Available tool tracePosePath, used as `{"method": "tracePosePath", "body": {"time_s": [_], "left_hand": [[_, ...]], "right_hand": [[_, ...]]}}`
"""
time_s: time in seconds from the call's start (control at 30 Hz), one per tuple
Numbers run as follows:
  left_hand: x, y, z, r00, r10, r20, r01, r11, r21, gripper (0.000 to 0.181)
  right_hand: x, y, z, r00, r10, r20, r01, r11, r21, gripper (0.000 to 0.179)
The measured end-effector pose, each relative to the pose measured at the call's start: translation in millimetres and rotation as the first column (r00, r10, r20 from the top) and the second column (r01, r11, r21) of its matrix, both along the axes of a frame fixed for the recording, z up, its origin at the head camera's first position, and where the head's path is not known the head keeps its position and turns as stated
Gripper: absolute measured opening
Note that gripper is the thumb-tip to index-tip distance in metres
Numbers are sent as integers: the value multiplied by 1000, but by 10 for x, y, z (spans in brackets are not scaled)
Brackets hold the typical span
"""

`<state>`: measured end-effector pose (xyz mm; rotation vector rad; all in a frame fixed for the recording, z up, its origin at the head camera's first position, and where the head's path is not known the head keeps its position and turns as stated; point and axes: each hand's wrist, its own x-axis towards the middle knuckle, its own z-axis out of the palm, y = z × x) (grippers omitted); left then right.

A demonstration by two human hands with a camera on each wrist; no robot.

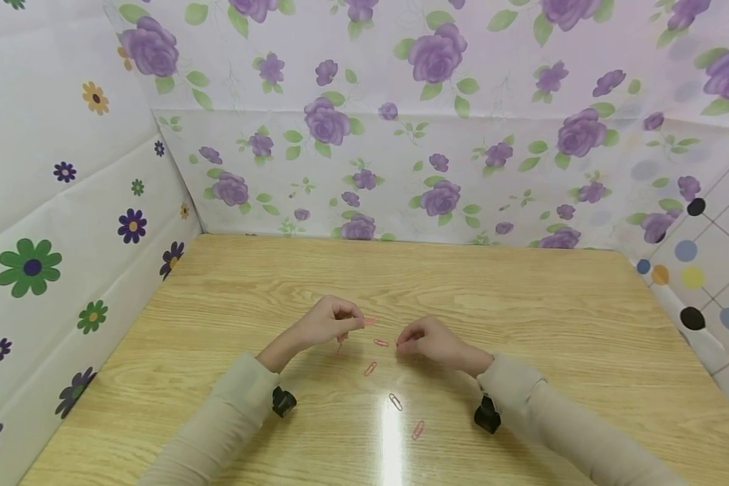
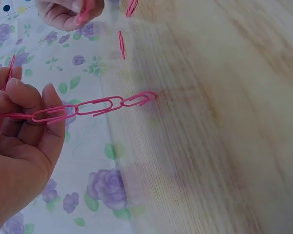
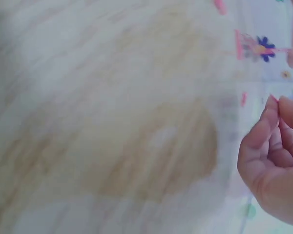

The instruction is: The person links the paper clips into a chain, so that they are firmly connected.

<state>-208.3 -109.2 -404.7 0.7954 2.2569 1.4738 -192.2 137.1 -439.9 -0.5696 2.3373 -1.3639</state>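
On the light wood-grain tabletop [image 1: 522, 290]: four loose pink bent-wire paper clips, strung out in a bent line from the gap between the hands back toward the person.
Left hand [image 1: 328, 324]: fingers curled, gripping a linked chain of pink wire paper clips [image 2: 76, 110]. Pretty clear in the left wrist view, where the chain runs across the fingers and trails away below the hand. Can't really tell if its far end touches the wood. Another bit of pink wire sticks out past the fingertips.
Right hand [image 1: 437, 344]: thumb and fingers pinched on a small pink wire piece [image 3: 275, 99], only the tip showing in the right wrist view. Held near the left hand, the two apart.
Clip between the hands: the closest loose clip [image 1: 381, 343] is just beside the right fingertips, lying flat.
Other three clips: one [image 1: 370, 368] a bit nearer the person, then one [image 1: 395, 402] by the top of a bright glare streak, then the last [image 1: 418, 430], closest to the person and right of the glare.
Arms: beige long sleeves [image 1: 583, 425], plus a small black device [image 1: 488, 415] at each wrist.
Backdrop: white cloth with purple roses [image 1: 389, 148] behind the table.
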Motion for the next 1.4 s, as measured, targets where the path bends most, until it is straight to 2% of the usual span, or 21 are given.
{"method": "tracePosePath", "body": {"time_s": [0.17,0.4,0.57,0.67,0.77,0.8,0.87,1.0,1.07,1.27,1.4], "left_hand": [[7,21,-17,999,-27,-19,27,1000,5,16],[28,59,-45,994,-84,-64,84,996,-9,17],[70,98,-32,990,-91,-109,88,995,-38,14],[140,145,60,974,-114,-196,102,992,-71,12],[225,196,182,948,-149,-280,127,987,-96,11],[234,210,191,941,-156,-301,130,986,-103,11],[232,229,165,937,-161,-311,132,985,-113,11],[158,255,6,936,-151,-317,114,985,-131,10],[137,265,-27,934,-154,-322,116,984,-134,10],[104,297,-62,918,-187,-349,147,979,-140,11],[102,315,-65,911,-190,-367,143,978,-152,12]], "right_hand": [[-9,62,39,988,-54,142,65,995,-78,18],[17,95,80,983,-55,177,76,990,-115,21],[11,95,142,974,-39,221,72,987,-146,22],[5,93,205,969,-38,246,77,985,-152,22],[7,84,269,963,-44,265,86,985,-148,22],[10,78,289,962,-45,270,87,986,-145,22],[16,68,319,960,-41,278,85,985,-147,22],[24,49,348,957,-31,288,79,984,-159,22],[26,41,353,956,-30,292,81,983,-164,23],[28,11,363,947,-56,315,112,981,-161,24],[30,-4,364,944,-59,324,116,981,-158,24]]}}
